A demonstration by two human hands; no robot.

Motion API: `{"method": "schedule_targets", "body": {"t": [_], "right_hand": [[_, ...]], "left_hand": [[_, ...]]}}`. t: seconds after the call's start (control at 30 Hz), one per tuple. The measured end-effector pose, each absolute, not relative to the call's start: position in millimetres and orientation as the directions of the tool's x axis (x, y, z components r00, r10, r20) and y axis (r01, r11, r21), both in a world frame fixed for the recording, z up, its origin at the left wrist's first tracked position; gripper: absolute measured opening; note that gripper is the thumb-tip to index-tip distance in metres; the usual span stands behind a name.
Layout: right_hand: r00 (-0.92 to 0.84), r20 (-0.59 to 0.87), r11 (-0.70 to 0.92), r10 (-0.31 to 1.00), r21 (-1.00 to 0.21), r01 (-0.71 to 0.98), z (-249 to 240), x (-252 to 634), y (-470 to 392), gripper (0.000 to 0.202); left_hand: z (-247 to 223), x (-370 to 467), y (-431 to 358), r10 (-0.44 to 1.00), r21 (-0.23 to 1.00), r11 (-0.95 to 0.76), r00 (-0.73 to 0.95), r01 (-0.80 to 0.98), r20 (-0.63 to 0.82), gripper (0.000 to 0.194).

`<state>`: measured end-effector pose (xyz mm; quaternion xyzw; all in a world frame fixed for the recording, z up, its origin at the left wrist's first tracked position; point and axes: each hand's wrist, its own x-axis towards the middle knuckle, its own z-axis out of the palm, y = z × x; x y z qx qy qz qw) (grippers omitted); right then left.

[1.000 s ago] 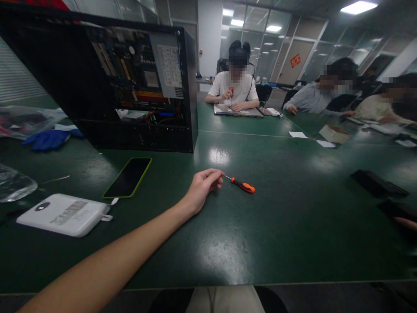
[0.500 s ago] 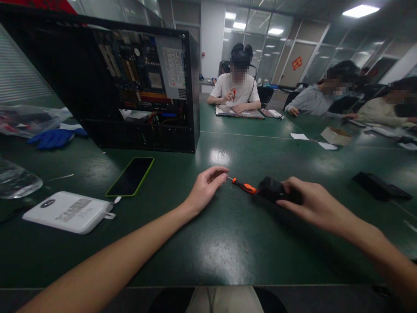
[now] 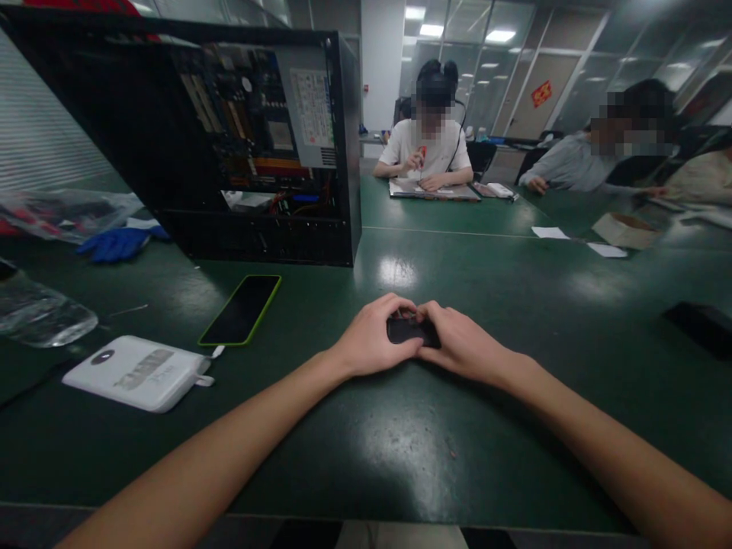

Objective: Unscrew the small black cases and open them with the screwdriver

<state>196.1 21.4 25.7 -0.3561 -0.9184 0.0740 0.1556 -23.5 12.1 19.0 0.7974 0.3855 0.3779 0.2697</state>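
Note:
Both hands meet over the green table, around a small black block-like object (image 3: 412,331). My left hand (image 3: 374,335) curls about its left side, fingers over the far edge and thumb along the near edge. From the other side, my right hand (image 3: 466,341) grips the right end, its fingertips close to those of the left. Most of the object is covered, so its exact kind cannot be made out. No screwdriver shows in the current view.
An open black computer case (image 3: 268,244) stands at the back left. Nearby lie a phone with a green edge (image 3: 240,311), a white power bank (image 3: 137,374), a clear bottle (image 3: 49,311) and a blue glove (image 3: 117,244). Another black object (image 3: 701,326) rests right. Co-workers sit beyond.
My right hand has brought the black object leftward to my left hand, which now closes on it too. The orange-and-black screwdriver has gone from sight. The view has shifted slightly right.

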Motion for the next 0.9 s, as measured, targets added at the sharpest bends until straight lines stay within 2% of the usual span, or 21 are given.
{"method": "schedule_targets", "body": {"t": [0.07, 0.17, 0.23, 0.37, 0.6, 0.7, 0.8, 0.9], "right_hand": [[-0.696, 0.278, 0.749, 0.662, -0.289, 0.597, 24.4, 209.0, 24.8, 0.054], [-0.687, 0.282, 0.742, 0.670, -0.285, 0.607, 25.2, 233.3, 33.5, 0.073], [-0.697, 0.236, 0.736, 0.677, -0.245, 0.631, 24.6, 245.3, 39.0, 0.065], [-0.722, 0.188, 0.745, 0.666, -0.214, 0.632, 20.4, 250.8, 42.4, 0.032], [-0.706, 0.219, 0.739, 0.673, -0.209, 0.640, 19.3, 246.6, 39.8, 0.024], [-0.614, 0.393, 0.727, 0.685, -0.311, 0.612, 28.1, 247.6, 38.9, 0.019], [-0.388, 0.605, 0.694, 0.695, -0.424, 0.582, 41.2, 249.2, 35.4, 0.014], [-0.251, 0.698, 0.680, 0.671, -0.444, 0.583, 54.0, 250.2, 29.9, 0.014]], "left_hand": [[16.2, -24.4, 13.2, 0.820, 0.689, -0.557, 0.437, 0.464, 0.369, 0.038], [12.1, -25.9, 14.8, 0.810, 0.660, -0.571, 0.464, 0.489, 0.358, 0.038], [10.6, -26.5, 15.1, 0.803, 0.655, -0.582, 0.468, 0.482, 0.368, 0.036], [10.9, -25.4, 13.0, 0.809, 0.674, -0.571, 0.461, 0.469, 0.364, 0.035], [11.9, -15.4, 1.7, 0.825, 0.710, -0.544, 0.436, 0.447, 0.358, 0.036], [12.7, -12.1, -2.5, 0.812, 0.689, -0.564, 0.459, 0.455, 0.361, 0.035], [12.7, -10.8, -3.6, 0.799, 0.669, -0.578, 0.489, 0.467, 0.349, 0.034], [12.2, -10.0, -2.9, 0.801, 0.677, -0.574, 0.488, 0.461, 0.347, 0.036]]}}
